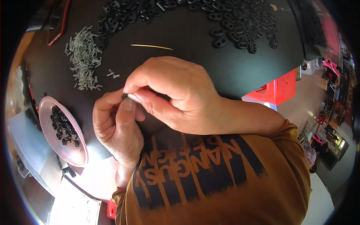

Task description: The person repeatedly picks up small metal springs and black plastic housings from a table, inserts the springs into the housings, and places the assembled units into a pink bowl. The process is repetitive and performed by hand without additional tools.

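Observation:
My left hand [120, 127] and my right hand [183, 90] meet over the near part of the dark table. Both are closed, with thumb and finger of each pinching a small black plastic part [124, 96]. Most of that part is hidden by my fingertips, so its exact shape does not show. Just beyond my fingers lie a few loose metal springs [112, 74], apart from a large heap of springs [84, 60] at the left. Past my right hand is a thin pointed wooden stick [152, 47], lying crosswise.
Black two-holed plastic pieces [240, 26] are spread at the far right, and more black parts [127, 15] pile up at the far left. A pink bowl [42, 112] holding several small black parts stands at the left. A red plastic stool [281, 88] is beyond the table's right edge.

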A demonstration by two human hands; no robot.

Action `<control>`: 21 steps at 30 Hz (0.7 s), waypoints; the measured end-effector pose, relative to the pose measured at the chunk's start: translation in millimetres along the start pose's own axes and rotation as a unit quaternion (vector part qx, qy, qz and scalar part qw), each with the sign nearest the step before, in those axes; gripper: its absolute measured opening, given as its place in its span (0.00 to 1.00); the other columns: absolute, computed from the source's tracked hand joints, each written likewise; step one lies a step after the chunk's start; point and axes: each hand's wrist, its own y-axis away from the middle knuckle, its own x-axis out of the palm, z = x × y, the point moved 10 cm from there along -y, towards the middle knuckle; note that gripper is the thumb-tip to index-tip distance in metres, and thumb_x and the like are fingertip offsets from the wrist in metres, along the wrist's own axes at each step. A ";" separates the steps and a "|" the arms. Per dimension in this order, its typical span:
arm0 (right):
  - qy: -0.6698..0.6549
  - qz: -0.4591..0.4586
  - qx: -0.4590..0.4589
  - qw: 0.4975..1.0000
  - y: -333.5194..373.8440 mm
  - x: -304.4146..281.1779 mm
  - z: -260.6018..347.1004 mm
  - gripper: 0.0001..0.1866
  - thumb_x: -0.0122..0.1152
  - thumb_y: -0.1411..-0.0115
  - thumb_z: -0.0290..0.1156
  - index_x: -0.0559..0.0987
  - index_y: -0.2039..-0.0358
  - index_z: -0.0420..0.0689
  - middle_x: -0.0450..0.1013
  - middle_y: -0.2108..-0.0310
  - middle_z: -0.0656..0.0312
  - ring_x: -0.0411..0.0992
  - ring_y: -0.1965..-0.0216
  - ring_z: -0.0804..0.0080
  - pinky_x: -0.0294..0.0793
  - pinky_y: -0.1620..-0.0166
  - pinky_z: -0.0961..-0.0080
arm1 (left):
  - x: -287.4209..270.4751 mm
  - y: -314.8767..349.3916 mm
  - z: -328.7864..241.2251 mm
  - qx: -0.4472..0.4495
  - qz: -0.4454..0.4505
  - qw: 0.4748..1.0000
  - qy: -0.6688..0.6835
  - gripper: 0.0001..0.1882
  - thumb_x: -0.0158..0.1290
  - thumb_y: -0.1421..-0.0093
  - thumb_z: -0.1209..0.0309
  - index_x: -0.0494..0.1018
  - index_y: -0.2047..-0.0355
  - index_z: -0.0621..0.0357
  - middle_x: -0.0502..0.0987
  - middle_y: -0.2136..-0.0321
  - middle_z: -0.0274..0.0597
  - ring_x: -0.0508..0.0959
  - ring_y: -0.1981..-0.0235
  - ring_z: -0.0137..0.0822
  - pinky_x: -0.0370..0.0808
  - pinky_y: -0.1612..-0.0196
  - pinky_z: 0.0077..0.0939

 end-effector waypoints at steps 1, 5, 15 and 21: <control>-0.002 0.012 0.007 1.000 1.5 0.7 -3.8 0.05 0.57 0.51 0.19 0.71 0.74 0.42 0.70 0.78 0.63 0.70 0.76 0.67 0.68 0.73 0.75 | 0.0 0.4 0.5 0.005 0.000 1.000 -0.003 0.06 0.49 0.45 0.80 0.70 0.66 0.64 0.73 0.76 0.37 0.69 0.79 0.20 0.66 0.77 0.09; -0.003 0.018 -0.002 1.000 3.9 2.7 -5.7 0.05 0.57 0.50 0.19 0.72 0.73 0.42 0.71 0.77 0.63 0.71 0.76 0.69 0.68 0.74 0.78 | -2.5 2.1 3.2 0.000 -0.015 0.999 -0.034 0.05 0.49 0.45 0.80 0.70 0.66 0.64 0.73 0.76 0.37 0.69 0.79 0.20 0.67 0.77 0.10; 0.237 0.027 -0.102 0.966 11.1 -47.1 16.9 0.14 0.64 0.56 0.24 0.75 0.66 0.40 0.73 0.74 0.59 0.71 0.72 0.64 0.69 0.69 0.73 | -0.5 -3.8 1.6 0.013 -0.004 1.000 -0.024 0.07 0.49 0.45 0.78 0.70 0.64 0.64 0.74 0.77 0.42 0.63 0.83 0.24 0.63 0.75 0.18; 0.458 0.017 -0.092 0.884 21.5 -94.7 5.5 0.10 0.64 0.59 0.21 0.75 0.74 0.43 0.70 0.73 0.63 0.68 0.73 0.66 0.68 0.70 0.72 | -0.1 -3.1 1.7 0.013 0.006 1.000 -0.023 0.07 0.50 0.45 0.78 0.70 0.64 0.63 0.73 0.79 0.40 0.63 0.84 0.24 0.63 0.75 0.17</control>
